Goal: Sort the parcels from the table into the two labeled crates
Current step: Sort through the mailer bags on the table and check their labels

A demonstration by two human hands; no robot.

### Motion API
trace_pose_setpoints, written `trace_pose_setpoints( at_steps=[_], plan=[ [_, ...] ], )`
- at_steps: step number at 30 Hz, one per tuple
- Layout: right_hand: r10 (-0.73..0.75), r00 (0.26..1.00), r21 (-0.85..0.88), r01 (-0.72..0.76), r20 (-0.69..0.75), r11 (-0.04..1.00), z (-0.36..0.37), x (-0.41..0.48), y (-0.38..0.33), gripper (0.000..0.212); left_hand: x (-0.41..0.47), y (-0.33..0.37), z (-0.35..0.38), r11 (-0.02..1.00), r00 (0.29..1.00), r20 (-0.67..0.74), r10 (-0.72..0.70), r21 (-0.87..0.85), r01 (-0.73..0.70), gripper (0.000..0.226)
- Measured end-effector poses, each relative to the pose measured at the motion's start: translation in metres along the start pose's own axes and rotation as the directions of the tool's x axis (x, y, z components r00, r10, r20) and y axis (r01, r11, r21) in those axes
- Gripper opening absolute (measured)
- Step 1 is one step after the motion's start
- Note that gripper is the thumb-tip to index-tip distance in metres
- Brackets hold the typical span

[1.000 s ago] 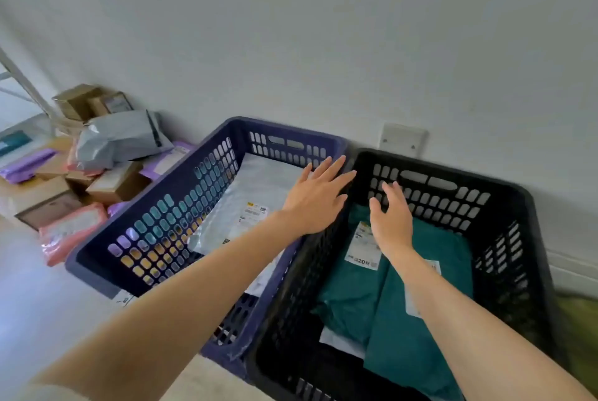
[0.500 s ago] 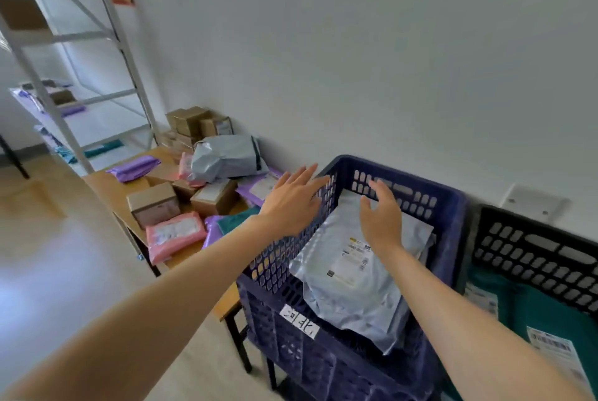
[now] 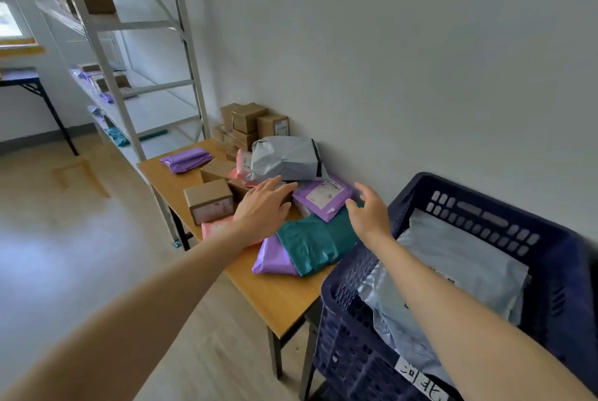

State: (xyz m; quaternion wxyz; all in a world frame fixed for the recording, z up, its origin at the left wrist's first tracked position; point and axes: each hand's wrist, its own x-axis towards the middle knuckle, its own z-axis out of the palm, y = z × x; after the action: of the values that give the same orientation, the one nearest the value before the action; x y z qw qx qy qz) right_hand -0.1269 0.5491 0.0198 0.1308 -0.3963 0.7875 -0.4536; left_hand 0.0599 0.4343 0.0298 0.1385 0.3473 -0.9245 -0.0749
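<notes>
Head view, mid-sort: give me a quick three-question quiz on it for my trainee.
1. True or false: the left hand and right hand each grip a parcel.
2. What lies in the blue crate? A) a grey mailer bag B) a cardboard box C) nothing
3. Fill in: at the near end of the table, the teal parcel lies partly over a ___ one.
Key: 1 false, both are empty with fingers spread; 2 A; 3 purple parcel.
</notes>
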Motion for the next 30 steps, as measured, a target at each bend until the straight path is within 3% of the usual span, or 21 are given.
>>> trace_pose_setpoints(
  at_steps=[8, 17, 24, 30],
  plan=[
    [0.038, 0.998, -0.012, -0.037, 0.049, 0.999, 0.058, 0.091, -0.005, 0.054, 0.071, -0.079, 0.021, 1.000, 0.998, 0.054, -0.008, -0.007, 0.008, 0.049],
    [0.317, 0.947, -0.038, -0.315, 0.051, 0.948, 0.104, 0.178, 0.032, 0.061, 0.152, -0.127, 0.081, 0.995, 0.970, 0.227, 0.092, -0.063, -0.079, 0.051],
    [0.516, 0.857, -0.058, -0.515, -0.010, 0.855, 0.126, 0.177, 0.070, 0.058, 0.189, -0.143, 0.135, 0.982, 0.920, 0.345, 0.187, -0.091, -0.165, 0.052],
    [0.686, 0.719, -0.031, -0.692, -0.110, 0.721, 0.153, 0.154, 0.100, 0.062, 0.219, -0.141, 0.180, 0.925, 0.809, 0.453, 0.374, -0.245, -0.290, 0.052]
  ],
)
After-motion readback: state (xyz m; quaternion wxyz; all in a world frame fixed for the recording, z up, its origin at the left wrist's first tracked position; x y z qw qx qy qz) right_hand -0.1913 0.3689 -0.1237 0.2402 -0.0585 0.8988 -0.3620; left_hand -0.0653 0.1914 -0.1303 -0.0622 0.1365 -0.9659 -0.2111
